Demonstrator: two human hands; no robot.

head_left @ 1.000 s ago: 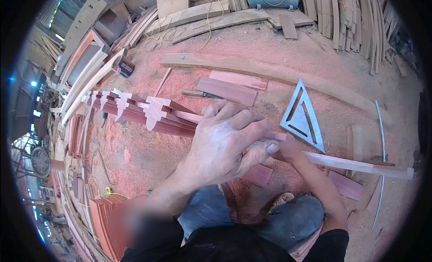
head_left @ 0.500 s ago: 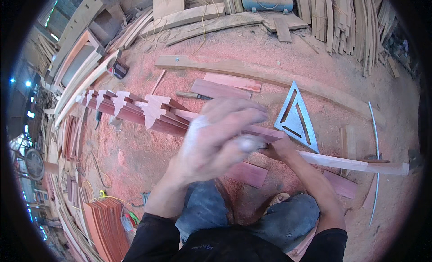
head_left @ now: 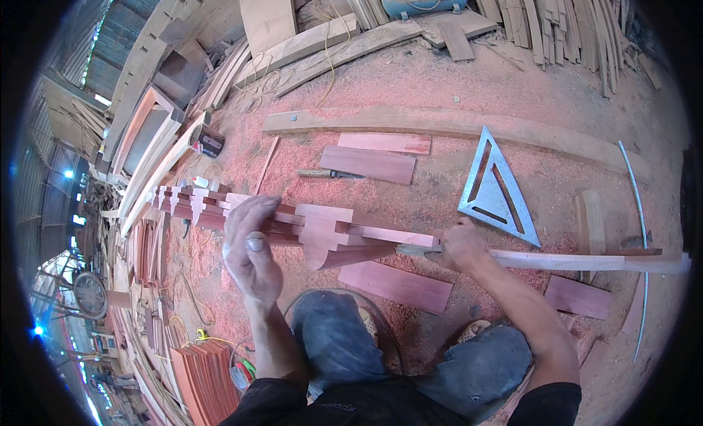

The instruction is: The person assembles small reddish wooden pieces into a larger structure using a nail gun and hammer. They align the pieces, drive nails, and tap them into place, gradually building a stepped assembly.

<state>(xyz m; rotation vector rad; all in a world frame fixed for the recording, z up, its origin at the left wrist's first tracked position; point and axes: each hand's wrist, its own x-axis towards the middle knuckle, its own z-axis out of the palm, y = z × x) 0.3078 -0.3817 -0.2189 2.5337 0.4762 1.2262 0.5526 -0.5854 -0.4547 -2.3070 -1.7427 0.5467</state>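
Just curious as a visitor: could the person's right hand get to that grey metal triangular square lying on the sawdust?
Probably yes: the grey metal triangular square lies just beyond the right hand, nothing between, though that hand grips a tool.

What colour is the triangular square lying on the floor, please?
Silvery grey metal; the square shows best in the head view.
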